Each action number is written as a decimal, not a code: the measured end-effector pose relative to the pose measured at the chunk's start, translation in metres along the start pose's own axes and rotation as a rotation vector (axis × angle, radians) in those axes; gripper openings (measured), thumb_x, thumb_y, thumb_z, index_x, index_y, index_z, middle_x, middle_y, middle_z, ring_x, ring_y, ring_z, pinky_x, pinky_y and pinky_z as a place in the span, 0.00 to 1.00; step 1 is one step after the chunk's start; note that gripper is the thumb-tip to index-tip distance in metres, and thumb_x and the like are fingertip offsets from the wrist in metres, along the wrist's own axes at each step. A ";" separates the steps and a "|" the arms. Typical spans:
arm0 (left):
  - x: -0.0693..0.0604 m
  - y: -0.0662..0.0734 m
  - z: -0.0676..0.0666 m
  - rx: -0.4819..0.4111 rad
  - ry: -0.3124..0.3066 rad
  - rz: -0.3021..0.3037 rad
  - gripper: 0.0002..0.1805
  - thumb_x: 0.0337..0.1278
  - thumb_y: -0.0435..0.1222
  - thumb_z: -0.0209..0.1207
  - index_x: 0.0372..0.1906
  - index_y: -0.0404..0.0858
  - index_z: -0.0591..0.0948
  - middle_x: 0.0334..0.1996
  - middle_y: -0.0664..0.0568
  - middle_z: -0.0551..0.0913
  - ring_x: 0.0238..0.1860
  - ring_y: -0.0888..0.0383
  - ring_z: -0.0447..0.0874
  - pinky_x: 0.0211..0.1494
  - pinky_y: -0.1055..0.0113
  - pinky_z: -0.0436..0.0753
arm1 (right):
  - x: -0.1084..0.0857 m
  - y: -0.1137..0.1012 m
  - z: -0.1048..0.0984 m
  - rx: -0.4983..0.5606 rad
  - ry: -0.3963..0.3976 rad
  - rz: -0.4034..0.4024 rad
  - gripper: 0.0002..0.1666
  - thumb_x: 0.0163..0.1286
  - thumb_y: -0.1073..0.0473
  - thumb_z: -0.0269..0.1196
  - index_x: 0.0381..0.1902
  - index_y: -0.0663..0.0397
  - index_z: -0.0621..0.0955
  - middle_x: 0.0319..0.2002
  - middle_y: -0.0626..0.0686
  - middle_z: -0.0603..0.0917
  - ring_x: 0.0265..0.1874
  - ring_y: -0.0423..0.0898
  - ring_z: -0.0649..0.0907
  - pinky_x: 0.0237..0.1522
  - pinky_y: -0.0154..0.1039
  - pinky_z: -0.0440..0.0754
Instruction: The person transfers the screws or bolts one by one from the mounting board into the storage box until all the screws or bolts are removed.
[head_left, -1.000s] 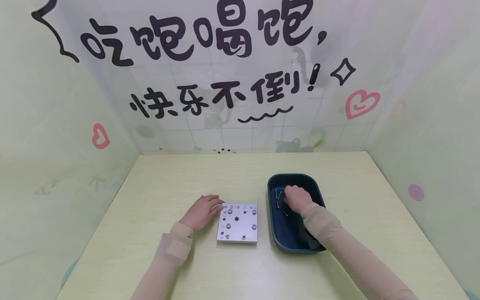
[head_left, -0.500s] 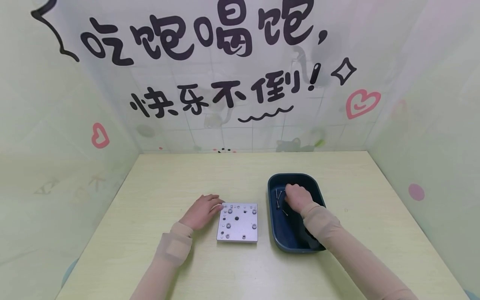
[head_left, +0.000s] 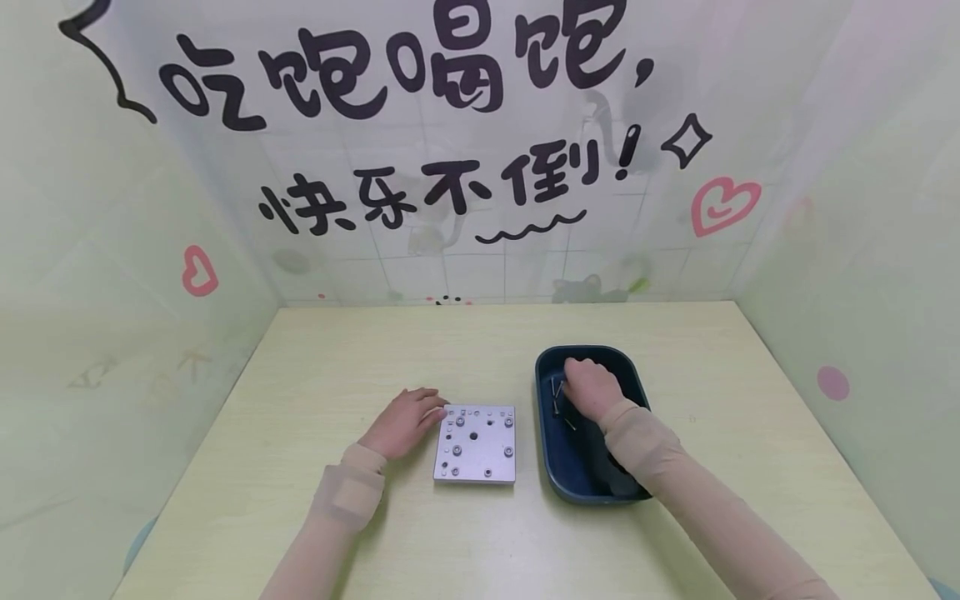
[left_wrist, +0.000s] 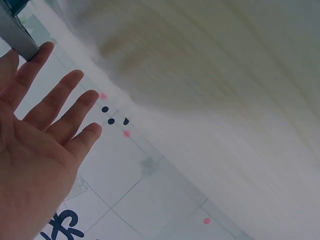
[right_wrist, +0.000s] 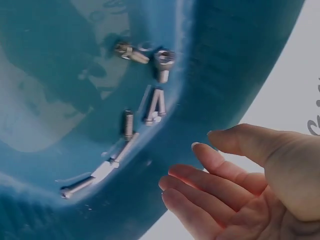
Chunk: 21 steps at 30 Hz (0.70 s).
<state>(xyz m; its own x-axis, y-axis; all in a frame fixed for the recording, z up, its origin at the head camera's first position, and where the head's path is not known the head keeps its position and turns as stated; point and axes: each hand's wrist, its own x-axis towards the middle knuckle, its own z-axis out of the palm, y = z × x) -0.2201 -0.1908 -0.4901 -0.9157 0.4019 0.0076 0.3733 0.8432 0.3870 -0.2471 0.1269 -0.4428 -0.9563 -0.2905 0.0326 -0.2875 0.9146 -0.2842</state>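
A square silver metal plate (head_left: 480,446) lies on the table, with several holes and socket-head screws in its top. My left hand (head_left: 405,423) rests beside it, thumb and index finger touching its far left corner. In the left wrist view the left fingers (left_wrist: 65,102) are spread and nearly straight. My right hand (head_left: 592,387) is inside the dark blue bin (head_left: 551,467), over its far end. Several loose socket-head screws (right_wrist: 163,62) lie along the bin's floor. In the right wrist view the right hand (right_wrist: 240,180) has loosely bent fingers, with nothing between thumb and index finger.
The pale wooden table (head_left: 360,350) bears the plate on the left and the bin to its right. The bin's raised wall (right_wrist: 240,65) stands around the screws. A printed curtain (head_left: 495,275) closes off the back and both sides.
My right hand has shifted slightly left and farther back within the bin, close above the screws. My left hand and the metal plate have stayed in place.
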 end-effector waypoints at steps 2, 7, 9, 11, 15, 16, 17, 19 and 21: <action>0.000 0.000 0.000 0.000 0.000 0.000 0.19 0.75 0.43 0.49 0.57 0.36 0.80 0.64 0.36 0.75 0.69 0.37 0.68 0.77 0.40 0.58 | 0.001 -0.004 -0.003 0.002 0.009 0.002 0.13 0.69 0.67 0.59 0.23 0.59 0.73 0.15 0.52 0.72 0.14 0.46 0.73 0.15 0.36 0.68; 0.000 0.000 0.000 -0.003 -0.002 -0.003 0.19 0.75 0.43 0.49 0.57 0.36 0.80 0.64 0.36 0.75 0.69 0.37 0.68 0.77 0.40 0.58 | 0.002 -0.015 -0.007 0.000 0.031 -0.005 0.07 0.69 0.65 0.61 0.30 0.62 0.79 0.20 0.54 0.79 0.16 0.46 0.77 0.17 0.39 0.76; 0.000 -0.001 0.000 -0.003 -0.005 -0.007 0.19 0.75 0.43 0.50 0.57 0.36 0.80 0.64 0.36 0.75 0.69 0.37 0.68 0.77 0.40 0.58 | 0.001 -0.023 -0.008 0.004 0.037 -0.014 0.05 0.69 0.64 0.62 0.34 0.63 0.80 0.22 0.55 0.81 0.17 0.46 0.78 0.18 0.39 0.78; 0.000 -0.001 0.000 -0.003 -0.007 -0.010 0.19 0.74 0.44 0.50 0.58 0.36 0.80 0.64 0.36 0.75 0.69 0.37 0.68 0.77 0.40 0.58 | 0.000 -0.033 -0.009 0.005 0.040 -0.034 0.05 0.69 0.65 0.62 0.36 0.63 0.80 0.23 0.55 0.83 0.17 0.45 0.78 0.18 0.38 0.79; 0.000 0.000 -0.001 -0.008 -0.006 -0.014 0.20 0.74 0.44 0.50 0.58 0.36 0.80 0.65 0.37 0.75 0.69 0.38 0.68 0.78 0.41 0.57 | -0.004 -0.055 -0.013 0.006 0.020 -0.082 0.06 0.69 0.64 0.63 0.40 0.64 0.81 0.30 0.58 0.86 0.19 0.45 0.80 0.22 0.37 0.83; 0.000 0.000 -0.001 -0.008 -0.005 -0.013 0.19 0.74 0.44 0.50 0.58 0.36 0.80 0.65 0.37 0.75 0.69 0.38 0.68 0.78 0.41 0.57 | -0.005 -0.061 -0.013 0.006 0.014 -0.092 0.07 0.68 0.64 0.63 0.42 0.64 0.82 0.33 0.58 0.87 0.20 0.44 0.80 0.23 0.37 0.84; 0.000 0.000 -0.001 -0.008 -0.004 -0.012 0.19 0.74 0.44 0.50 0.58 0.37 0.80 0.64 0.37 0.75 0.69 0.38 0.68 0.78 0.41 0.58 | -0.005 -0.066 -0.014 0.007 0.005 -0.099 0.08 0.68 0.64 0.64 0.43 0.64 0.82 0.34 0.58 0.88 0.21 0.44 0.81 0.24 0.37 0.84; 0.000 0.001 -0.001 -0.010 -0.004 -0.012 0.19 0.74 0.44 0.50 0.58 0.37 0.80 0.64 0.37 0.75 0.69 0.38 0.68 0.78 0.41 0.58 | -0.007 -0.075 -0.014 0.000 -0.004 -0.118 0.08 0.68 0.64 0.64 0.43 0.63 0.82 0.35 0.59 0.88 0.21 0.45 0.82 0.24 0.38 0.85; 0.000 0.001 -0.001 -0.009 -0.002 -0.010 0.19 0.74 0.44 0.50 0.58 0.37 0.80 0.64 0.37 0.75 0.69 0.38 0.69 0.77 0.41 0.58 | -0.009 -0.083 -0.013 -0.010 -0.002 -0.145 0.07 0.68 0.64 0.64 0.42 0.63 0.82 0.35 0.58 0.88 0.21 0.45 0.82 0.24 0.38 0.84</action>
<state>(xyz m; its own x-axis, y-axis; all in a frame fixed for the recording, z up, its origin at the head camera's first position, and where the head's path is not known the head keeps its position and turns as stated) -0.2200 -0.1905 -0.4885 -0.9192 0.3938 0.0014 0.3623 0.8442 0.3950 -0.2154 0.0566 -0.4071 -0.9045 -0.4207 0.0703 -0.4235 0.8657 -0.2668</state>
